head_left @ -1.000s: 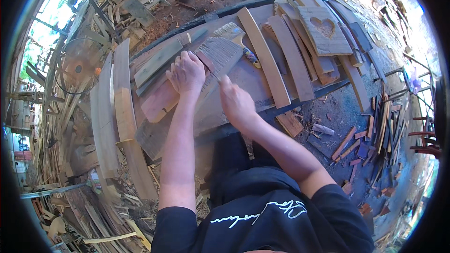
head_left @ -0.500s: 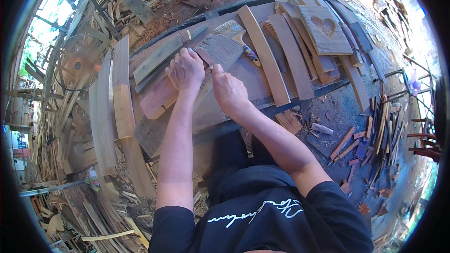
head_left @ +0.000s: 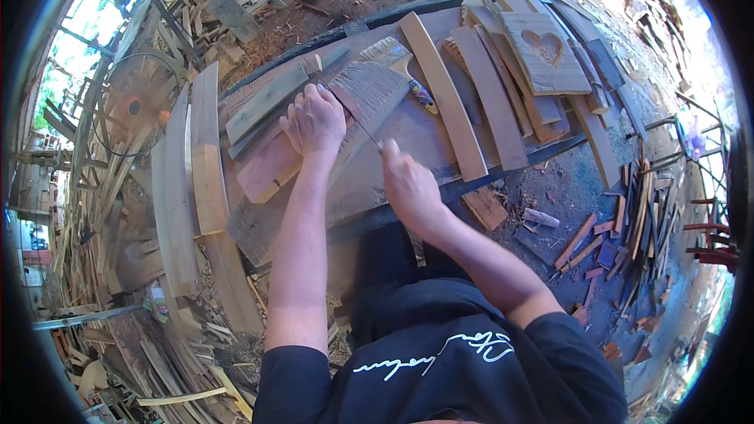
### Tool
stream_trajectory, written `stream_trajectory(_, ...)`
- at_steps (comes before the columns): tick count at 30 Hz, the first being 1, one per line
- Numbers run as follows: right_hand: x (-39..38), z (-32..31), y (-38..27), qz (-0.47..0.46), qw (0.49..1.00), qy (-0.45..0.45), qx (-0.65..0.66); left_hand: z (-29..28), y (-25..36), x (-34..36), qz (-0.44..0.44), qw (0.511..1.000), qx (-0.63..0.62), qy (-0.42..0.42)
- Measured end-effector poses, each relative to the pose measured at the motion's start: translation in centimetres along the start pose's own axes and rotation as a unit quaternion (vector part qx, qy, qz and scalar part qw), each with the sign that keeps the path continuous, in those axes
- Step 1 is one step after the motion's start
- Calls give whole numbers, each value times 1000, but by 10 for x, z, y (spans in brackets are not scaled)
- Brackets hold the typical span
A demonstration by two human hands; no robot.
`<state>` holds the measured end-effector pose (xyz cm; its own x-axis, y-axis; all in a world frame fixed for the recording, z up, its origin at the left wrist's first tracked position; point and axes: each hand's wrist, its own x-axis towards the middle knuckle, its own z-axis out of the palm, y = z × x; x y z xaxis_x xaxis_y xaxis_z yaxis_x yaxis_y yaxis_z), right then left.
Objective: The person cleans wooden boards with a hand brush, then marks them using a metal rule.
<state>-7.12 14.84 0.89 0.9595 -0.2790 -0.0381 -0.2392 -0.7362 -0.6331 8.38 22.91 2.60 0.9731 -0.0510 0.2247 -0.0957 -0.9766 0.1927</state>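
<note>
My left hand is closed, its fingers bent over a small reddish-brown piece of wood on the workbench. From that piece a thin, dark, file-like metal tool slants toward me. My right hand is closed around its near end. Exactly where the tool meets the wood is partly hidden by my left fingers. Below and beside my left hand lie a pinkish wooden block and a rough grey-brown board. A flat paintbrush with a colourful handle rests to the right.
Long planks lie across the bench's right side, beside a board with a heart-shaped hollow. More planks slope down at the left, near a round fan. Wood offcuts litter the floor at right.
My right hand has drawn back toward me and slightly right, exposing more of the thin tool. My left hand stays in nearly the same place.
</note>
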Motion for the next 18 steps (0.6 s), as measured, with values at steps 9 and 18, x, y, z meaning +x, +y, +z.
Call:
stream_trajectory(9,33,7,-9,-26,999,36,-15,-1,2,-3,13,1000,-6,19)
stream_trajectory(18,47,10,-15,-6,999,33,-3,-2,2,0,23,1000,-12,16)
